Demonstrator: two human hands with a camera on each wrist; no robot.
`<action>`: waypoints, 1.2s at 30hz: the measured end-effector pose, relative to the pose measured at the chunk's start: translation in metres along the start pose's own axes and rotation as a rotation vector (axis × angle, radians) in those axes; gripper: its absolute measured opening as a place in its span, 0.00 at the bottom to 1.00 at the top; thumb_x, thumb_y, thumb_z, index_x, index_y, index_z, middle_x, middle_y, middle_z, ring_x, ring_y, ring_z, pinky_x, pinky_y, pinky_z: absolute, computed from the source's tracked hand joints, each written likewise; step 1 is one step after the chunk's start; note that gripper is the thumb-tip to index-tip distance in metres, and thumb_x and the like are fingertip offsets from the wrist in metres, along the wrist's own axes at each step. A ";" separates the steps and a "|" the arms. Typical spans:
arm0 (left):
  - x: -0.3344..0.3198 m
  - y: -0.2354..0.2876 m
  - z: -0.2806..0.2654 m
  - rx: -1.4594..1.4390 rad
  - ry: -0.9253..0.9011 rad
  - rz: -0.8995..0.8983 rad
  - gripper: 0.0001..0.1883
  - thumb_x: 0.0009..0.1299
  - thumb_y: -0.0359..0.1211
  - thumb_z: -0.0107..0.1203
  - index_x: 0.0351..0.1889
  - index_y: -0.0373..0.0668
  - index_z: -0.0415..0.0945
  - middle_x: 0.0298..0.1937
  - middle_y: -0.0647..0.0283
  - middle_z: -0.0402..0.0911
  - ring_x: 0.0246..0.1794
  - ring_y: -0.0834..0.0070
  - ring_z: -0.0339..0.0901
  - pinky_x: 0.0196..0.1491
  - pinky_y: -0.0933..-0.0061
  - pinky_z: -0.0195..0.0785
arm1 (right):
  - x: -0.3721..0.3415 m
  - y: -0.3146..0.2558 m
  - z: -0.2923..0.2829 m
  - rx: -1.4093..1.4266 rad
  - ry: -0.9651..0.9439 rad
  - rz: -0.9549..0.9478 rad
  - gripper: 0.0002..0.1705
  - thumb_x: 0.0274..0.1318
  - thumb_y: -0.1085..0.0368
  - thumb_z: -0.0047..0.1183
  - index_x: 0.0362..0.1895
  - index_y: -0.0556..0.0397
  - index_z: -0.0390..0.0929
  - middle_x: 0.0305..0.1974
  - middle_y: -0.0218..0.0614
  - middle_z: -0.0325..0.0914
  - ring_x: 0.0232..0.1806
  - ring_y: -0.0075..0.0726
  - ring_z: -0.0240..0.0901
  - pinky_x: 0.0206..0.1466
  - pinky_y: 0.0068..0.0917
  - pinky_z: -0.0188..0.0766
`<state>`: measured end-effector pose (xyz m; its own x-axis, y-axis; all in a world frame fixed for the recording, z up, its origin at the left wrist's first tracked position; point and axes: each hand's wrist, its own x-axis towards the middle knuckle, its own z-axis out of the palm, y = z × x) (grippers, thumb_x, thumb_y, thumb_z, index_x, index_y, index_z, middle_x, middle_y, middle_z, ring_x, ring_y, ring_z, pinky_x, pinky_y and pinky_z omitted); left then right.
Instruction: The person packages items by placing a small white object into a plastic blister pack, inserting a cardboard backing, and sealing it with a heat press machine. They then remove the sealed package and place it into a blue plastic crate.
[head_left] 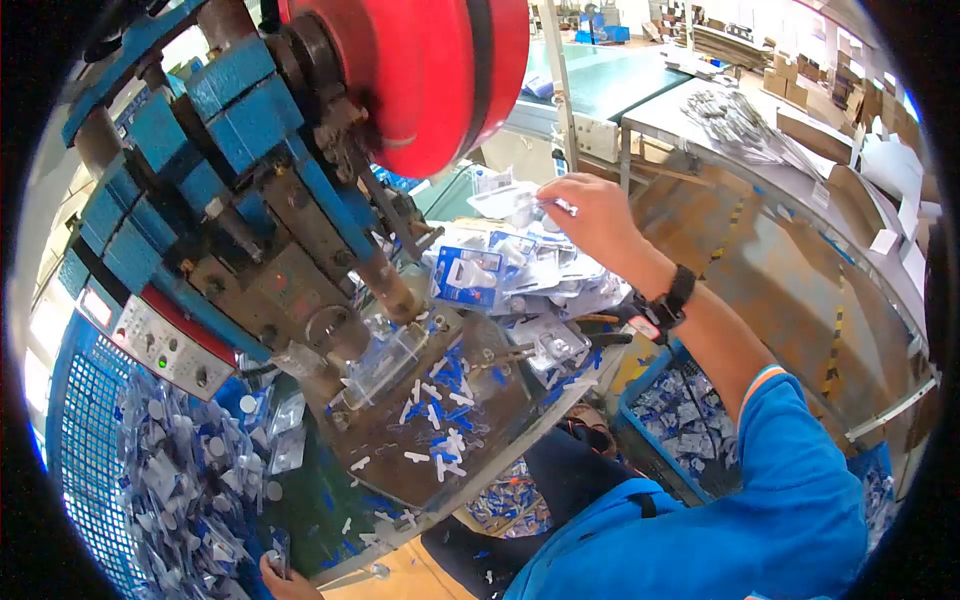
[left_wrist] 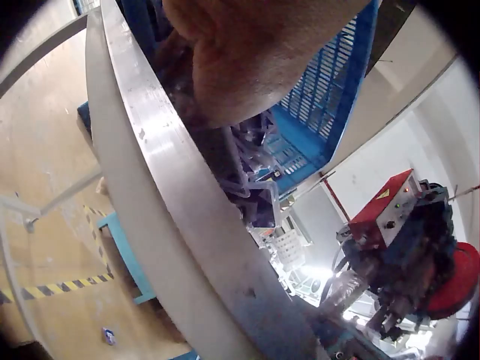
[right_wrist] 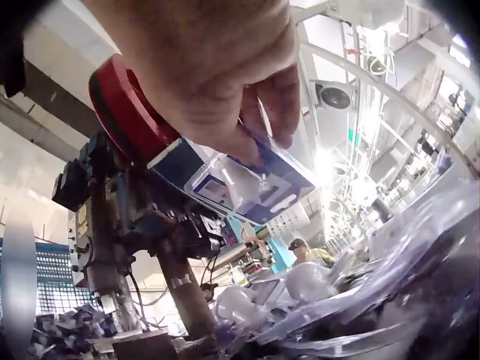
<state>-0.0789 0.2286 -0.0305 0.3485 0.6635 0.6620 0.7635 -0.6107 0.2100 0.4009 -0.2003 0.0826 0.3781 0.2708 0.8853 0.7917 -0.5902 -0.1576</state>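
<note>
My right hand (head_left: 598, 222) pinches a blister pack (head_left: 508, 202) above a heap of packs (head_left: 540, 270) beside the press. In the right wrist view the fingers of that hand (right_wrist: 225, 97) grip the edge of a blue and white pack (right_wrist: 240, 184). Down at the lower left my left hand (head_left: 288, 582) holds a clear pack (head_left: 281, 552) near the table edge, partly cut off by the frame. The left wrist view shows the hand (left_wrist: 247, 60) close up, its fingers mostly hidden.
The press (head_left: 300, 250) with its red wheel (head_left: 420, 80) stands over a metal plate (head_left: 500, 410) strewn with white and blue scraps. A blue basket (head_left: 85, 450) of packs is at the left; a blue crate (head_left: 640, 425) of packs sits beside the person.
</note>
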 end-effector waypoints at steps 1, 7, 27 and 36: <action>0.001 -0.003 0.002 0.000 0.007 0.008 0.10 0.69 0.29 0.58 0.46 0.38 0.80 0.42 0.48 0.83 0.41 0.50 0.80 0.47 0.56 0.71 | 0.004 -0.001 0.009 -0.020 -0.049 0.034 0.08 0.53 0.61 0.60 0.37 0.47 0.84 0.30 0.39 0.82 0.33 0.45 0.80 0.37 0.40 0.76; 0.009 -0.004 -0.008 -0.034 0.017 0.000 0.10 0.70 0.31 0.58 0.46 0.38 0.80 0.41 0.50 0.84 0.40 0.52 0.81 0.45 0.58 0.72 | 0.004 0.013 0.072 -0.173 -0.204 0.159 0.07 0.55 0.60 0.57 0.35 0.45 0.84 0.29 0.41 0.82 0.34 0.50 0.81 0.38 0.45 0.76; -0.005 0.072 -0.031 -0.857 -0.088 -0.275 0.24 0.69 0.28 0.59 0.62 0.33 0.66 0.56 0.55 0.75 0.51 0.71 0.74 0.53 0.69 0.69 | -0.003 0.036 0.058 0.131 -0.558 0.138 0.25 0.47 0.62 0.64 0.52 0.55 0.81 0.43 0.52 0.82 0.45 0.55 0.80 0.51 0.42 0.75; -0.042 0.231 -0.039 -1.921 -0.596 -0.737 0.23 0.75 0.31 0.48 0.68 0.41 0.63 0.65 0.57 0.72 0.61 0.60 0.73 0.59 0.58 0.72 | -0.060 -0.154 -0.037 0.714 -0.444 -0.194 0.11 0.52 0.65 0.63 0.41 0.51 0.84 0.43 0.39 0.83 0.42 0.40 0.80 0.43 0.33 0.78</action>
<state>0.0612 0.0430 0.0185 0.7019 0.7117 -0.0280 -0.4166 0.4421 0.7943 0.2391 -0.1537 0.0698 0.2398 0.6773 0.6955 0.9175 0.0762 -0.3905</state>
